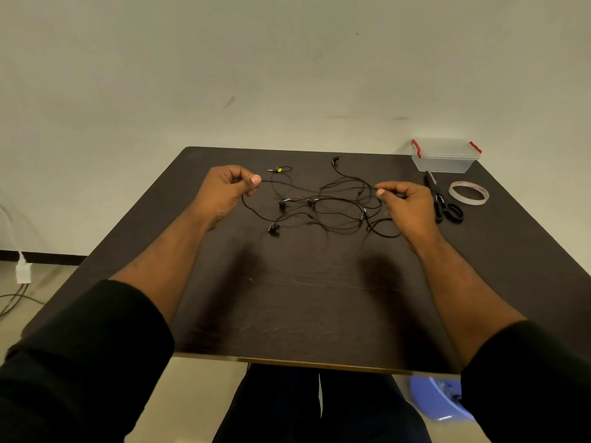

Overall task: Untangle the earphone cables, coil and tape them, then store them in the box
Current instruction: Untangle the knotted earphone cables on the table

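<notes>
Left hand (227,190): pinches one cable strand.
Right hand (406,203): pinches another strand.
Earphone cables (323,206): tangled on desk (303,298).

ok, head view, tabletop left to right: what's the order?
left hand → earphone cables → right hand → scissors → tape roll. Box left out: it overlaps the scissors and tape.
</notes>
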